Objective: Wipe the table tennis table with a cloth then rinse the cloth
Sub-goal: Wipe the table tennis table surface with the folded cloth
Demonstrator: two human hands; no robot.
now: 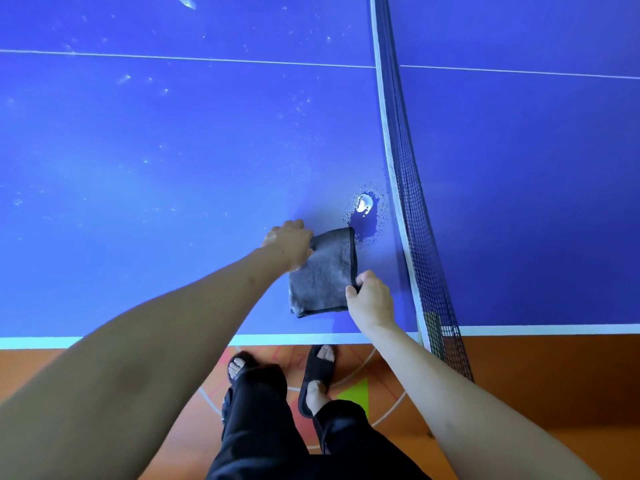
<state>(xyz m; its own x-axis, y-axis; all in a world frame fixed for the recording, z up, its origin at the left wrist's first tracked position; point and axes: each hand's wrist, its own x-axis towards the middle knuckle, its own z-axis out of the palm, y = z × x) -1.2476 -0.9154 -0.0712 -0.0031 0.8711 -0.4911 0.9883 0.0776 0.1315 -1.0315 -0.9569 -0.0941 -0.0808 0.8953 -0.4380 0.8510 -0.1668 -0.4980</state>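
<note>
Below, nearest the camera, two feet in black slippers (317, 372) stand on an orange floor (519, 368) marked with white lines, with black trousers (263, 427) above them. Past the white near edge of the blue table tennis table (156, 202), a folded grey cloth (322, 271) lies flat on the surface, close to that edge and just left of the net (408, 188). The right hand (372, 299) pinches the cloth's near right edge, the dark hem caught between thumb and curled fingers. The left hand (289, 242) grips the far left corner, its fingers curled over the fabric so their tips are hidden. Just beyond the cloth's far right corner sits a small puddle of water (363, 211) ringed with droplets, a bright glint in it. Farther out, scattered specks dot the surface around the thin white centre line (173, 57).
</note>
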